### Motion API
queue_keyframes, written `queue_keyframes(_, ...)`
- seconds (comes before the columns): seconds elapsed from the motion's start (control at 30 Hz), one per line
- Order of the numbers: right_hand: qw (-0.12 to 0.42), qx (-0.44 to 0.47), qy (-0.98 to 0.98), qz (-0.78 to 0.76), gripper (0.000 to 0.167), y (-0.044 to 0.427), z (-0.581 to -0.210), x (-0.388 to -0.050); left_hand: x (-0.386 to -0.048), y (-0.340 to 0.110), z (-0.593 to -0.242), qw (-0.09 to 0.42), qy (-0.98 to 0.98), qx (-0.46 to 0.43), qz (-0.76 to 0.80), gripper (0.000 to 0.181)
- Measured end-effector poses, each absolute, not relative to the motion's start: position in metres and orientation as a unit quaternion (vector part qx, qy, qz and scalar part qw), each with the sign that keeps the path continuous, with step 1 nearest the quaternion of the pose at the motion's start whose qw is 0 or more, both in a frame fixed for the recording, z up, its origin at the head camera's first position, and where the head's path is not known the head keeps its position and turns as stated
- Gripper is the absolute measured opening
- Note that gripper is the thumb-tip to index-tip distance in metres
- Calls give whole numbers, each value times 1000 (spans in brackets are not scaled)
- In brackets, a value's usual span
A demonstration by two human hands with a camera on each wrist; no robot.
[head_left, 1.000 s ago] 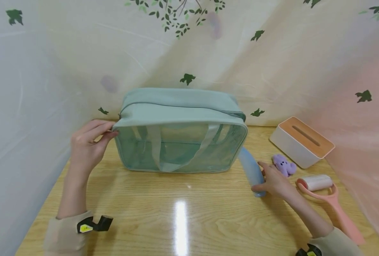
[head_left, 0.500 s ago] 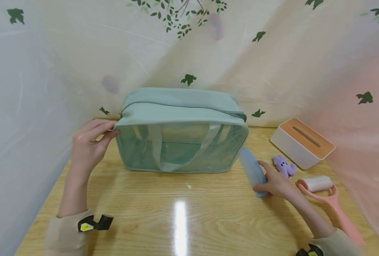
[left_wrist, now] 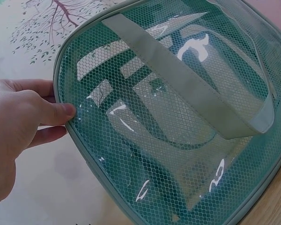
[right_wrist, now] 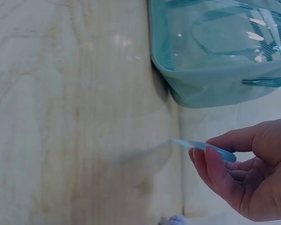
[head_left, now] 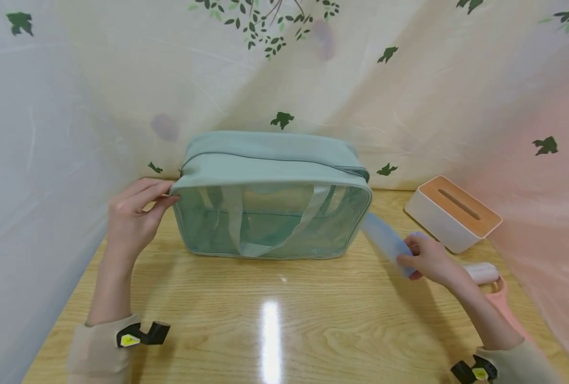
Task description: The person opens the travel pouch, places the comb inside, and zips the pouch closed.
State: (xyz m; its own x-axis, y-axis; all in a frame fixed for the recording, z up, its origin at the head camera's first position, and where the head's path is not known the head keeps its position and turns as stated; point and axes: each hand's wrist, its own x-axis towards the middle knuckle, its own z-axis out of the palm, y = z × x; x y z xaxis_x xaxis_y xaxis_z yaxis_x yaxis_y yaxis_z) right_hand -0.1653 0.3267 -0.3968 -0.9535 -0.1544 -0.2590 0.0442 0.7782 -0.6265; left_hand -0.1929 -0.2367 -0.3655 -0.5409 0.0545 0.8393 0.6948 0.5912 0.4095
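Note:
A mint-green toiletry bag [head_left: 274, 170] with clear and mesh panels and a hanging strap stands upright on the wooden table. My left hand [head_left: 133, 216] pinches its upper left corner between thumb and fingers; the left wrist view has the same hand [left_wrist: 28, 117] on the bag's piped edge. To the right of the bag, my right hand [head_left: 430, 258] holds a thin, curved, translucent blue piece [head_left: 385, 237] by its near end. Seen from the right wrist, the blue piece [right_wrist: 201, 145] is nearly edge-on, tapering, and raised over the table. Its exact kind is unclear.
A white tissue box [head_left: 452, 213] with a wood-look lid stands at the back right. Behind my right hand, a small purple toy [right_wrist: 176, 220] is mostly hidden. A pink-handled lint roller [head_left: 482, 273] lies partly under my right forearm. Patterned cloth hangs behind the table.
My right hand has gripped the blue piece and lifted it, moving up and to the right and turning it. It now covers most of the purple toy. My left hand stays on the bag.

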Motion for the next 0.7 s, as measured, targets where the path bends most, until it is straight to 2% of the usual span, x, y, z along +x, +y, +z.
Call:
queue_keyframes(0.17, 112, -22, 946, -302, 46, 334, -380, -169, -193, -238, -364, 414, -795, -244, -371, 28)
queue_keyframes(0.47, -77, -13, 971, -227, 36, 330, -348, -178, -196, -240, -364, 412, -795, -247, -371, 29)
queue_keyframes(0.57, -120, 3, 963, -242, 38, 328, -339, -180, -198, -240, -365, 411, -795, -247, -373, 28)
queue_keyframes(0.7, -149, 44, 934, -322, 37, 327, -325, -185, -199, -241, -365, 408, -793, -248, -379, 27)
